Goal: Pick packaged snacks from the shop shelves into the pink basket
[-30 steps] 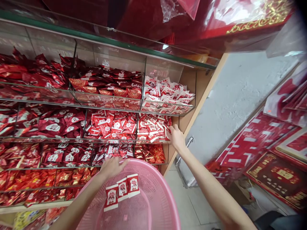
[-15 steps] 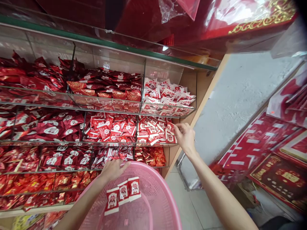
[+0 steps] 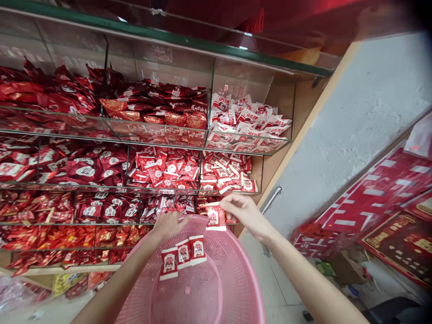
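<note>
In my right hand (image 3: 245,215) a small red-and-white wrapped candy packet (image 3: 215,218) is pinched between thumb and fingers, over the far rim of a pink plastic basket (image 3: 254,279). My left hand (image 3: 170,228) is closed on the basket's far rim, its fingertips partly hidden behind the edge. Inside the basket lie 3 similar candy packets (image 3: 183,254), side by side on the mesh. Just beyond my right hand is a shelf bin of red-and-white packets (image 3: 221,173).
Glass-fronted shelves (image 3: 162,141) hold several bins of red and maroon packets, with white packets (image 3: 249,121) at upper right. A thick glass shelf edge (image 3: 189,42) crosses overhead. A grey wall (image 3: 324,130) and red packaged goods (image 3: 374,193) stand on the right.
My right hand has come from the shelf bin down and left to the basket rim, bringing a candy packet with it. My left hand still grips the rim. The view has shifted slightly.
</note>
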`<action>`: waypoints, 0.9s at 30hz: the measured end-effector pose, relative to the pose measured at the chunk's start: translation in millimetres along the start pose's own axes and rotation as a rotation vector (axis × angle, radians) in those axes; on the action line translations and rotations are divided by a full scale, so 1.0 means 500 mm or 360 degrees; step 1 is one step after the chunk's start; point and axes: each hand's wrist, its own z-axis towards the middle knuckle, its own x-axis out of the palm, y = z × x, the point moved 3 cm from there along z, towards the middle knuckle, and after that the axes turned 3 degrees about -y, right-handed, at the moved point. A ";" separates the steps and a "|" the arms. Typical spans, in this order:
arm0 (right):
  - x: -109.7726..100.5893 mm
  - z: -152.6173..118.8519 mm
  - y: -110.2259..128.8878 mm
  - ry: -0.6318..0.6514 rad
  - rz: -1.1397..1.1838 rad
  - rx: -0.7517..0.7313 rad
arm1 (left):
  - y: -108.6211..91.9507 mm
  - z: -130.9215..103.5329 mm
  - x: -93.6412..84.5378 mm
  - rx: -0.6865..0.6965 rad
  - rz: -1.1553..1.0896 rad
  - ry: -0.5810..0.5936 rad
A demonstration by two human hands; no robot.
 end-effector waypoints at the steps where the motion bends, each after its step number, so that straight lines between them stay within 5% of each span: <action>1: 0.014 0.000 -0.013 0.0037 -0.0024 0.0002 | 0.002 -0.001 0.001 -0.0001 0.0007 -0.0002; 9: 0.114 0.002 -0.140 0.0267 -0.0573 -0.0184 | 0.010 -0.013 0.003 -0.0034 0.0033 0.0002; 16: 0.160 -0.013 -0.140 0.0199 -0.1205 -0.0298 | 0.012 -0.020 -0.001 -0.0067 0.0031 -0.0038; 27: 0.255 0.013 -0.170 0.0461 -0.1882 -0.0159 | 0.008 -0.017 0.002 -0.0046 0.0067 -0.0021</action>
